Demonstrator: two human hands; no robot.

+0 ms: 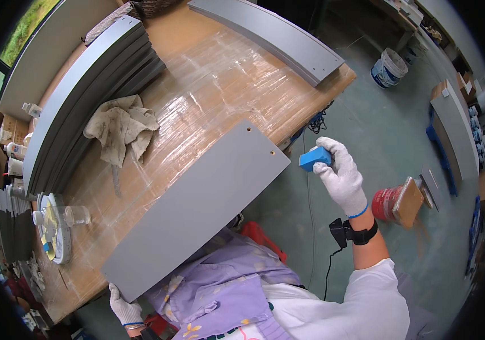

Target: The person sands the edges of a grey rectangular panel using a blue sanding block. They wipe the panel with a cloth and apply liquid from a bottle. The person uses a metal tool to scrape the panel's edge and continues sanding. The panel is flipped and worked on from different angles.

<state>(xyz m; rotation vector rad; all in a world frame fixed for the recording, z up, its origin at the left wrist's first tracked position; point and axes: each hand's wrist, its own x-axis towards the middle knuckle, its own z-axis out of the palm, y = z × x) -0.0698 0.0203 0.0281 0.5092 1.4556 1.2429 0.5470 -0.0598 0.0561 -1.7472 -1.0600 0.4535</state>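
Observation:
A flat grey panel [197,209] lies aslant across the near edge of the table, with two small holes at its far right end. My left hand [124,309], in a white knit glove, holds the panel's lower left corner; its thumb shows at the edge and the other fingers are mostly hidden beneath. Raised beyond the panel's right end is my gloved right hand [344,180]. Between its thumb and fingers it grips a small blue block [314,159], apart from the panel.
On the film-covered table [197,96] stand a stack of curved grey panels [92,96], a crumpled rag [120,127] and a clear cup [77,215]. Another grey panel [276,37] lies along the far edge. A white bucket [388,68] and red bucket [386,204] stand on the floor.

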